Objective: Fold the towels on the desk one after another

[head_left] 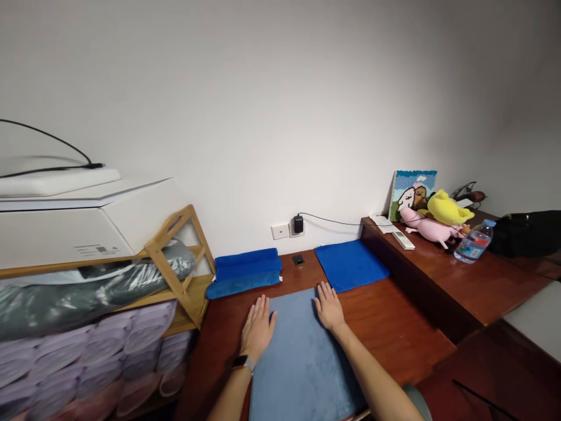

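Note:
A light blue-grey cloth (294, 356) lies flat on the brown wooden desk (394, 327), reaching toward the lower edge of the view. My left hand (258, 330) rests palm down along its left edge, fingers stretched out. At the upper right corner of the cloth, my right hand (328, 307) lies flat with its fingers extended. Neither hand grips anything. Beyond my left hand are folded blue cloths (248, 266), one darker in front. Another bright blue cloth (350, 264) is spread flat beyond my right hand.
Left stands a wooden rack (175, 280) with several lilac slippers (149, 321), a plastic-wrapped bundle (96, 298) and a white box (87, 234). A plugged-in black adapter (298, 224) is at the wall. On the raised right ledge are plush toys (449, 207), a water bottle (475, 241) and a remote (403, 240).

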{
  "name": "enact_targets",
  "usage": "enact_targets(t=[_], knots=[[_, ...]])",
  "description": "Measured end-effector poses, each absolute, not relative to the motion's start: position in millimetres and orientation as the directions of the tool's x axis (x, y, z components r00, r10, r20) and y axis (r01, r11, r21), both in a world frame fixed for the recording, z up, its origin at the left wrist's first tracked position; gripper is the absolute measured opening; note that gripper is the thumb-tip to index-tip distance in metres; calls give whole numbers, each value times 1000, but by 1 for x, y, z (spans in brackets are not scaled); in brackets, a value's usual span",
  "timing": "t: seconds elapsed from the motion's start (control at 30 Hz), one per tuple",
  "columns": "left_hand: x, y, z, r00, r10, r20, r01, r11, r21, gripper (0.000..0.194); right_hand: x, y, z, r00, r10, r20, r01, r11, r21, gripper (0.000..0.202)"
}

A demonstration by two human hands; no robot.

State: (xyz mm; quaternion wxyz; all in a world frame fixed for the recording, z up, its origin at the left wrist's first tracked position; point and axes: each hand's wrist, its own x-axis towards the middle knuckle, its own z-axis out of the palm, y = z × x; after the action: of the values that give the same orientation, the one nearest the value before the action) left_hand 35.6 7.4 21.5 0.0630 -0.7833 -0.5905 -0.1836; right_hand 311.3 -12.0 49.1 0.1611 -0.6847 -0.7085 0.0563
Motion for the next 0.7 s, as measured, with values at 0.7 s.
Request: enact_targets(t=[0.7], knots=[[75, -124, 8, 448, 827, 339, 852, -510, 117, 60, 266, -142, 39, -180, 958, 223, 867, 262, -424, 60]])
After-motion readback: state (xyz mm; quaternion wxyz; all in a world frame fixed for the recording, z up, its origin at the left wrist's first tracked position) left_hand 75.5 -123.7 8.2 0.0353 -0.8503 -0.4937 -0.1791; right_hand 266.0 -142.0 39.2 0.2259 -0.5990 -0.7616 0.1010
